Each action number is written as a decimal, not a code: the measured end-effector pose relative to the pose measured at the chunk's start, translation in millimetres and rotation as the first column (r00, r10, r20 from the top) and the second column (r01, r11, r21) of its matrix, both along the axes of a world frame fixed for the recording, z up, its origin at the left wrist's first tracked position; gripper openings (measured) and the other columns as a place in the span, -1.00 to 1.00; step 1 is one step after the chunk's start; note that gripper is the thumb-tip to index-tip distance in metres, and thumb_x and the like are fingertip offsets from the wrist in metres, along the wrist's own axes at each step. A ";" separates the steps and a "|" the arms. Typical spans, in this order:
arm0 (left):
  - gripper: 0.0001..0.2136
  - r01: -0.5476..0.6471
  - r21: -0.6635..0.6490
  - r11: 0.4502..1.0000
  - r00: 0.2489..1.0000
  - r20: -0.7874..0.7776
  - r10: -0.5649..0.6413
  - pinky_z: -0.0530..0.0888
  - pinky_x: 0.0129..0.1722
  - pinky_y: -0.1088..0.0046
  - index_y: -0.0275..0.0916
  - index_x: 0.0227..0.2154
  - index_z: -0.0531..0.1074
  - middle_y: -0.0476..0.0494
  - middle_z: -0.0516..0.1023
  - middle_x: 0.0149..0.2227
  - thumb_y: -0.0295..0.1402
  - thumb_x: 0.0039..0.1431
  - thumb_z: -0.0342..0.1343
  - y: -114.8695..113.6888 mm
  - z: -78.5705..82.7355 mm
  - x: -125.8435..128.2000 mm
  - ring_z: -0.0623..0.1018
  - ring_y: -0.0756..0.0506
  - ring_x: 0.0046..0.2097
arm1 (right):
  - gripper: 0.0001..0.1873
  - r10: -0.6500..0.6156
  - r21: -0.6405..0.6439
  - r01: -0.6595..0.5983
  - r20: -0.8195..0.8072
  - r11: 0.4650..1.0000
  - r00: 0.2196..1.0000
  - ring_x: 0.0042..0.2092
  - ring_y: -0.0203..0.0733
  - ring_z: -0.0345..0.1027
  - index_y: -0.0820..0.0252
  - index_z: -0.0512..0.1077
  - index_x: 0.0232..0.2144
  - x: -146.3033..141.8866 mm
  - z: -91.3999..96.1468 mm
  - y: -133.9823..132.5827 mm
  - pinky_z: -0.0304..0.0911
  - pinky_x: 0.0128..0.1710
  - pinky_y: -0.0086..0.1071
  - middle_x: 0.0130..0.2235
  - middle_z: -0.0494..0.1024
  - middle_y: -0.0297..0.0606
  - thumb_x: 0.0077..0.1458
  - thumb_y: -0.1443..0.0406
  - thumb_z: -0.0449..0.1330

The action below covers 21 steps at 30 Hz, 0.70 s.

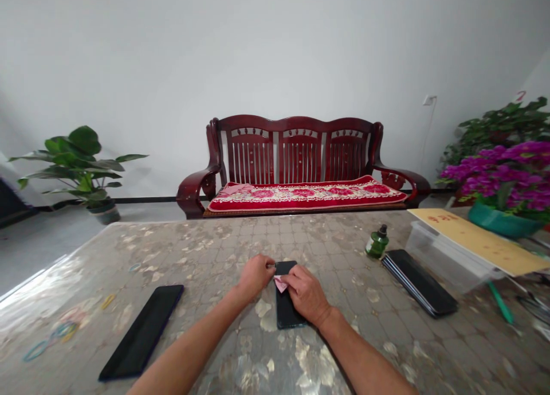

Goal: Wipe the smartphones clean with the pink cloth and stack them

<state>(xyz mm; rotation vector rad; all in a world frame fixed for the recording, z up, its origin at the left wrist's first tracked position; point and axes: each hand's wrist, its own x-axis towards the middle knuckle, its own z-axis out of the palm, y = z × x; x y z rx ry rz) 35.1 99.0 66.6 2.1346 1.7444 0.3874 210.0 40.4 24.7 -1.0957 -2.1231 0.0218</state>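
Observation:
A dark smartphone [287,310] lies flat on the table in front of me, long side pointing away. My left hand [256,276] is at its upper left edge, with curled fingers gripping that edge. My right hand [307,294] covers the phone's right side and pinches a small pink cloth [281,284] against the screen. Part of the screen is hidden under this hand.
A larger dark phone or tablet [144,332] lies to the left, near rubber bands [64,330]. On the right are a green bottle [377,242], a stack of dark phones [419,283], a plastic box [442,260] and a flower pot [502,220]. A wooden bench [301,148] stands beyond.

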 end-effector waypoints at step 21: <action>-0.80 -0.066 -0.035 0.997 0.996 -0.060 0.064 0.39 -0.24 0.53 -0.19 -0.23 0.63 -0.14 0.67 -0.22 -0.44 0.08 0.19 5.6 2.1 15.5 0.61 -0.10 -0.15 | -0.79 -0.008 0.001 0.008 0.009 1.000 1.000 -0.23 -0.19 0.28 0.11 0.53 -0.24 -0.7 -4.5 3.6 0.22 -0.22 -0.38 -0.31 0.43 -0.25 0.25 0.42 0.10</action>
